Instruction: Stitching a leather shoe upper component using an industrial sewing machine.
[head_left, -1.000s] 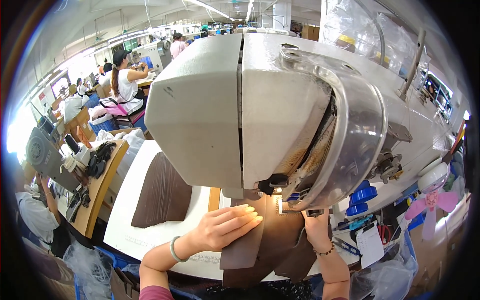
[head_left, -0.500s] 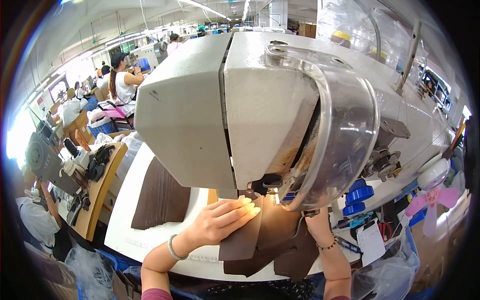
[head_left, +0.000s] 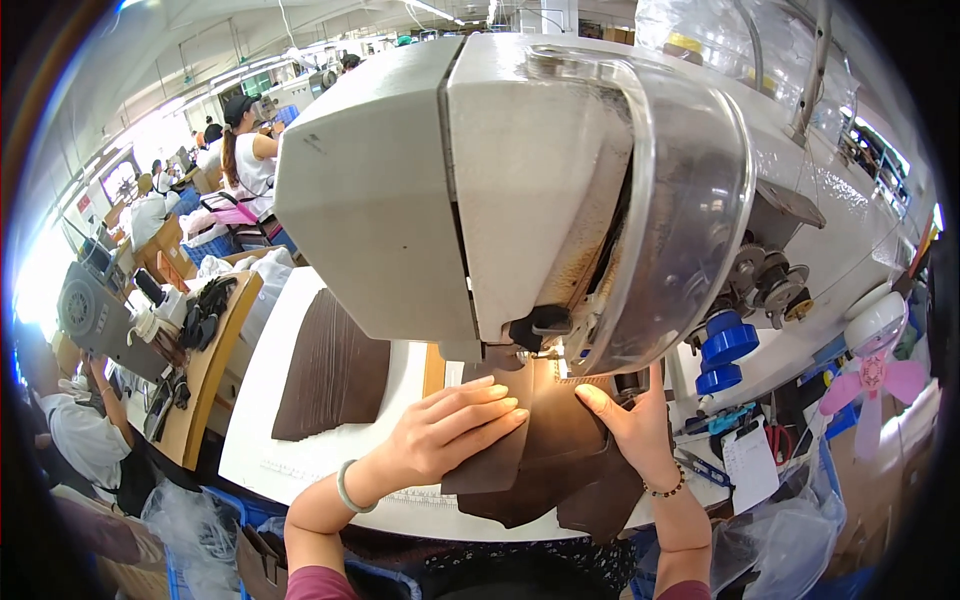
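White rectangular paper sheet (head_left: 750,468), lower right: small dark marks, too small to read.
White curved tabletop (head_left: 250,430), lower centre: fine ruler-like scale (head_left: 425,496) along the near edge, figures unreadable.
Small red-and-white sign (head_left: 84,202), upper left: blurred, unreadable.

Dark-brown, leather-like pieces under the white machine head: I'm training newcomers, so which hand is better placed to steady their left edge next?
Left, probably: the bare left hand lies over the left side of the dark-brown, leather-like pieces, while the bare right hand is at their opposite side.
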